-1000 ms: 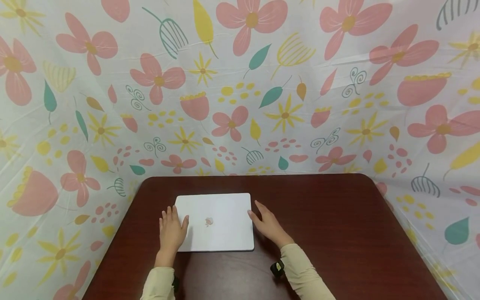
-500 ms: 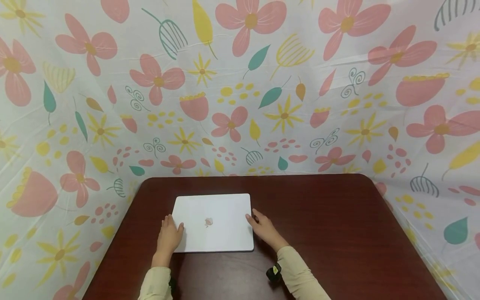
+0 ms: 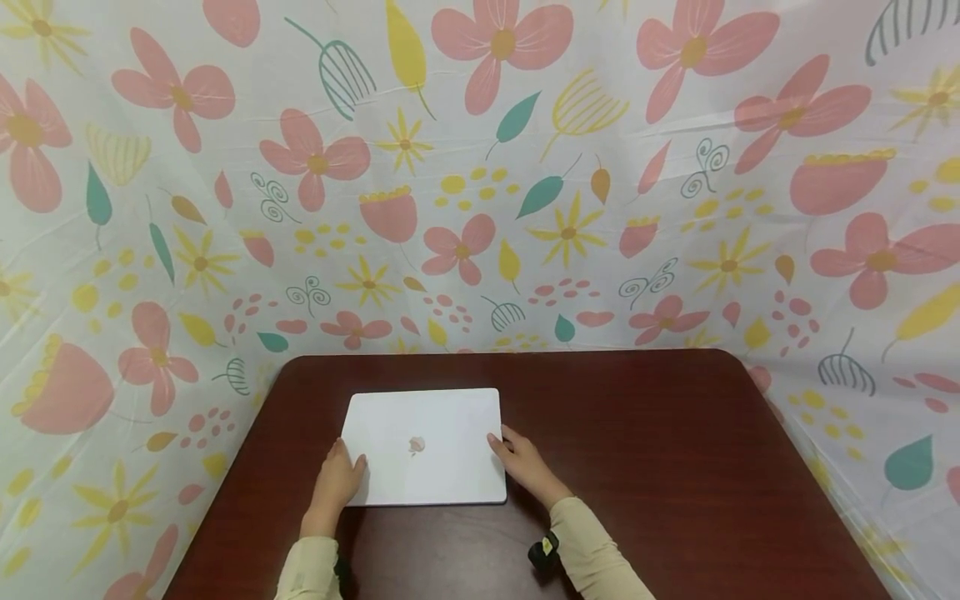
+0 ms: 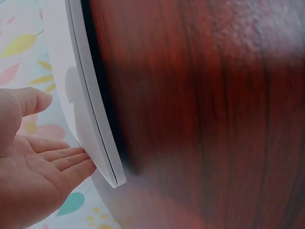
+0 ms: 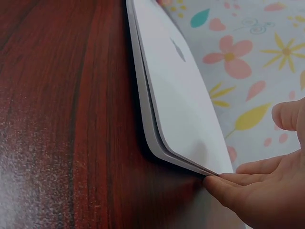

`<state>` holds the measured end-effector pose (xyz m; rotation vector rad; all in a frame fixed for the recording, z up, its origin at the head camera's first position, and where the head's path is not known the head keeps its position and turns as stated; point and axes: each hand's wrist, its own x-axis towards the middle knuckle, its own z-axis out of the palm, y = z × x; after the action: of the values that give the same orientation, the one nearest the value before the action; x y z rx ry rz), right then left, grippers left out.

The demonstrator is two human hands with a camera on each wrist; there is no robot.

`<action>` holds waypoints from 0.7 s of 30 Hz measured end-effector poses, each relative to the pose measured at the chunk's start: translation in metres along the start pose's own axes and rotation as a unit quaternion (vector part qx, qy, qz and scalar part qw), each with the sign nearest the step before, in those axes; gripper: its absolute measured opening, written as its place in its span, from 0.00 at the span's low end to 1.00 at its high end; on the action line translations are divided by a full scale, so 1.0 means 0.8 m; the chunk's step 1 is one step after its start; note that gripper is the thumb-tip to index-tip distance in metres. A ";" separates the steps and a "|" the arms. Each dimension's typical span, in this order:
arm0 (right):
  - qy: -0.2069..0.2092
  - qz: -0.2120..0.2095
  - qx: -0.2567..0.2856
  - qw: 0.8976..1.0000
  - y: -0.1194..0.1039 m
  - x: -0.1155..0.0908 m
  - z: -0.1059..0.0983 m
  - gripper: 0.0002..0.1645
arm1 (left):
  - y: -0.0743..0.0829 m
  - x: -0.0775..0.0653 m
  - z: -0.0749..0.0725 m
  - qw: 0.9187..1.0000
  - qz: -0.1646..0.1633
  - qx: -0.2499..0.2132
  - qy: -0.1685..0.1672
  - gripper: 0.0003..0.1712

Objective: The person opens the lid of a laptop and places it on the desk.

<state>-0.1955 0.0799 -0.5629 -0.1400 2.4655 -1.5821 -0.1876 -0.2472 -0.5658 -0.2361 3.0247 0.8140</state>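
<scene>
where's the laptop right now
In the head view, the closed laptop is on the left half of the dark table, between the left hand at its left edge and the right hand at its right edge.

I see the left hand (image 4: 35, 174) with its fingers (image 4: 67, 164) stretched out, tips touching the laptop (image 4: 82, 113) at its edge, the thumb (image 4: 37, 100) apart from it. The laptop is closed, a thin dark seam along its pale side. Dark-grained red-brown table (image 4: 205, 114) lies on one side, flowered cloth (image 4: 19, 62) on the other.
</scene>
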 end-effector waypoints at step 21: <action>0.008 0.024 0.013 1.000 -0.001 -0.004 0.004 0.42 | -0.003 0.004 0.003 1.000 0.013 -0.007 -0.019 0.39</action>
<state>-0.1917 0.0773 -0.5632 -0.0644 2.4399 -1.6013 -0.1907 -0.2484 -0.5687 -0.1794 2.9947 0.8309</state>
